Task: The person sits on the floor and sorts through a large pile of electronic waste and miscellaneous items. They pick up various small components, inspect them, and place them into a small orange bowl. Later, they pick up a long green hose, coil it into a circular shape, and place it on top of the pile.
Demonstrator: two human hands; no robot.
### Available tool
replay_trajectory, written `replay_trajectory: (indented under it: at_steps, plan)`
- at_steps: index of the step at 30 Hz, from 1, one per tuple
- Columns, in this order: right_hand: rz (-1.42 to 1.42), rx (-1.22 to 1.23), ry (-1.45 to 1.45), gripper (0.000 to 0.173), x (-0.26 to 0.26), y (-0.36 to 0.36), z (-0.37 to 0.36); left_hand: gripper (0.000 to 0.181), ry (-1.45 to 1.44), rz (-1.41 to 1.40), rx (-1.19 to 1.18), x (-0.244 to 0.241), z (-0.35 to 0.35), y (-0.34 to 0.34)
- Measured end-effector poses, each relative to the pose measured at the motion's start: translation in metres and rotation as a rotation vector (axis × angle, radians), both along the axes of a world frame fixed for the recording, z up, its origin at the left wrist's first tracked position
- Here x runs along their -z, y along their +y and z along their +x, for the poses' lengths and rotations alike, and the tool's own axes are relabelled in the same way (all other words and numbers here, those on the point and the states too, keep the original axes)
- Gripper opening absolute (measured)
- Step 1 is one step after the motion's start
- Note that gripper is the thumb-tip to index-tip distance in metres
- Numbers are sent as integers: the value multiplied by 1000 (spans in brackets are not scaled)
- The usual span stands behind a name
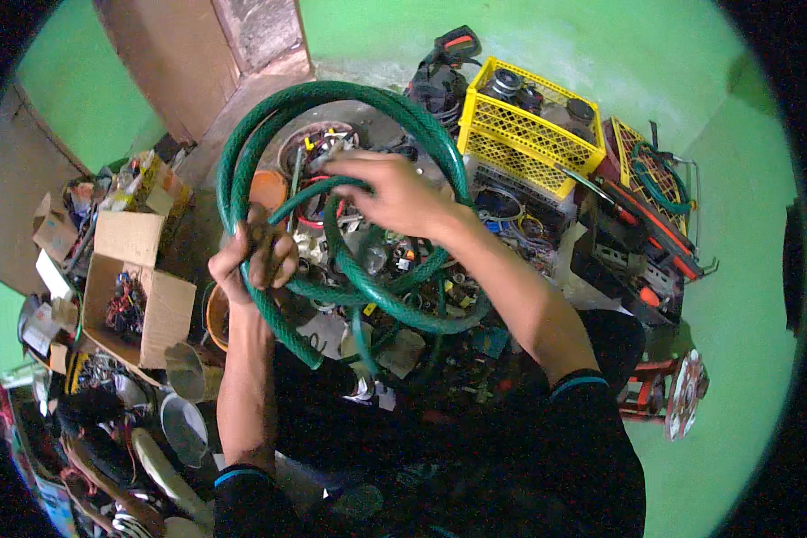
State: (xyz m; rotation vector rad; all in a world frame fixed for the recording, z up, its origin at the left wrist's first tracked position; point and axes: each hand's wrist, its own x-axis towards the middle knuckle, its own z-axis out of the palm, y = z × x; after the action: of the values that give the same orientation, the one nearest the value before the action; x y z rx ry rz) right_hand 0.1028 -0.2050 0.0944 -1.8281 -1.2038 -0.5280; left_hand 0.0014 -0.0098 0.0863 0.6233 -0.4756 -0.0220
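A green braided garden hose (339, 91) hangs in large, loose loops in front of me. My left hand (259, 259) is closed around the loops at their left side, and one cut end of the hose sticks out below that fist. From the left hand a strand runs across to my right hand (393, 191), which is slightly blurred and has its fingers curled around it. More hose curves down below the right forearm. Behind the loops, a round bin (319, 138) of mixed parts and an orange container (267, 191) are partly covered.
Cluttered small parts lie under the hose. A yellow plastic crate (531, 121) with motor-like parts stands at the back right, near a black-and-orange toolbox (635, 269). To the left are an open cardboard box (168, 319) of wires and a white bucket (184, 428). A green wall (733, 323) bounds the right.
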Motion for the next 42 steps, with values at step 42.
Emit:
replay_trajectory:
  at_steps: [42]
  plan:
    - [420, -423, 729, 27, 94, 56, -57, 21, 42, -25, -18, -16, 6, -30]
